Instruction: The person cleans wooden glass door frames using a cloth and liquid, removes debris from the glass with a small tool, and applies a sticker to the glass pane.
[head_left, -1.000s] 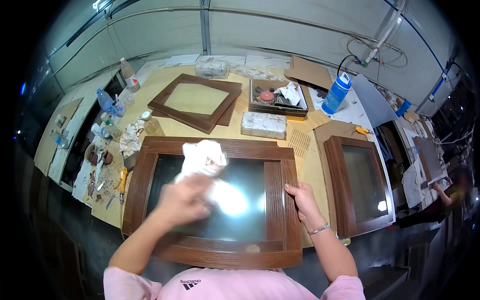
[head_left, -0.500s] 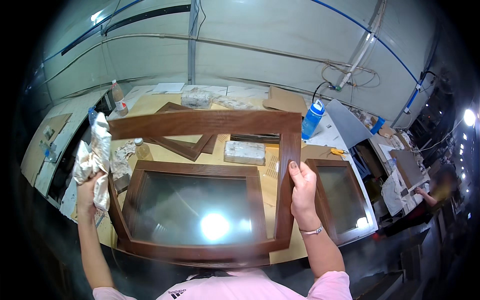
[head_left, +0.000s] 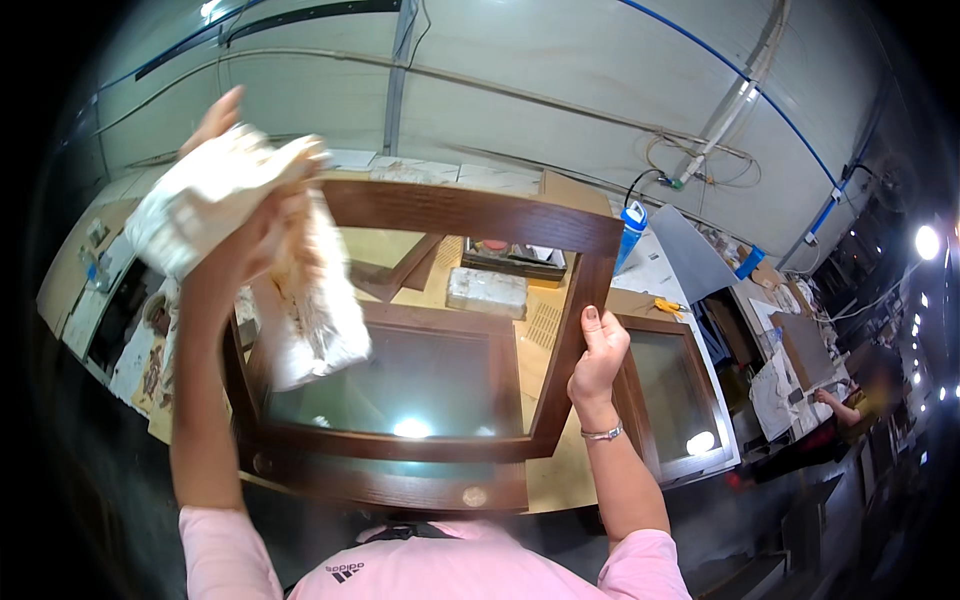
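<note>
A dark brown wooden frame (head_left: 470, 212) with a glass pane is tilted up off the workbench, its lower rail near my chest. My right hand (head_left: 597, 352) grips its right stile, thumb on the front. My left hand (head_left: 232, 215) is raised at the frame's upper left corner, closed on a crumpled white cloth (head_left: 305, 300) that hangs down over the glass. A second glazed brown frame (head_left: 430, 375) lies flat on the bench under the lifted one.
A third glazed frame (head_left: 672, 395) lies at the right of the bench (head_left: 545, 345). Behind are an empty frame (head_left: 395, 270), a white block (head_left: 487, 292), a tray (head_left: 515, 258), a blue bottle (head_left: 630, 232) and cardboard. Clutter lines the left edge. Another person's hand (head_left: 830, 400) works at far right.
The frame has been tipped further up toward me. My left hand with the cloth has swung from the left side up onto the frame's upper left corner.
</note>
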